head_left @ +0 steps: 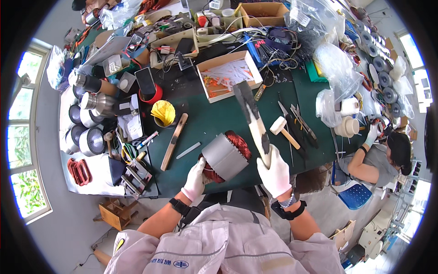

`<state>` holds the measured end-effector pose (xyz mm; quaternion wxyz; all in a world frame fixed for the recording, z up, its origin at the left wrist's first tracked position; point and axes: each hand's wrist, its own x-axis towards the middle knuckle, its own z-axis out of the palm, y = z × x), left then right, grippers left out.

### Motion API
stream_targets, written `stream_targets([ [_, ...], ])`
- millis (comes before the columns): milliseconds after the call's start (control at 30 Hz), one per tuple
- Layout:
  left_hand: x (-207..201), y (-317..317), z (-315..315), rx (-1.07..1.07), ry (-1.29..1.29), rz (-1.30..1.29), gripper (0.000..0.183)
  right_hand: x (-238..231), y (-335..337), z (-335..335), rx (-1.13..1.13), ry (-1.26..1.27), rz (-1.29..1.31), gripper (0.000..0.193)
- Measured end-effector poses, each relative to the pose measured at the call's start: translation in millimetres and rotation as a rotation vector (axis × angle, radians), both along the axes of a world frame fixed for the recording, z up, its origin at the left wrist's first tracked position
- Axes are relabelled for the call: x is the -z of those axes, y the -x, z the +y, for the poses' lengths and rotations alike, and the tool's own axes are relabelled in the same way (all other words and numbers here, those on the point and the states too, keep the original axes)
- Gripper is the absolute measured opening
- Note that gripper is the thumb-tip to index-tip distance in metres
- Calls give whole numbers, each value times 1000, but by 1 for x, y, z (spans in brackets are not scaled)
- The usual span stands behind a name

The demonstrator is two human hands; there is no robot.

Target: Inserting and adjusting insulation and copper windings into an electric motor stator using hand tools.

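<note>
A grey cylindrical motor stator (223,157), with reddish-brown copper windings bulging at both ends, lies tilted at the near side of the green table. My left hand (195,180), in a white glove, is closed on its lower left end by the winding. My right hand (274,173), gloved too, grips the lower end of a flat wooden stick (255,123). The stick is raised, pale near my hand and blackened toward its far end. It is apart from the stator, to its right. My right thumb lies along the wood.
A white-headed mallet (285,131), scissors (305,125) and other tools lie to the right. Leftward are another wooden stick (174,142), a pale strip (188,150) and a yellow-filled cup (163,113). A box of paper strips (228,75) stands behind. A co-worker (376,160) sits far right.
</note>
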<state>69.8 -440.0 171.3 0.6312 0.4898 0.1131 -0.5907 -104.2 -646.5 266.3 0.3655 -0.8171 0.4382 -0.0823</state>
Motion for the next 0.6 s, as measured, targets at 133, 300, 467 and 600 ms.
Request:
stream_targets([
  [133, -2, -9, -1, -23, 20, -23, 62, 9, -17, 8, -132, 75, 37, 38],
  [300, 22, -4, 13, -91, 70, -126, 59, 21, -25, 23, -112, 212, -95, 34],
  [467, 27, -10, 3, -198, 15, -193, 52, 45, -23, 4, -172, 120, 278, 33],
  [600, 26, -12, 6, -235, 10, -166, 43, 27, -25, 24, -151, 246, 71, 34],
])
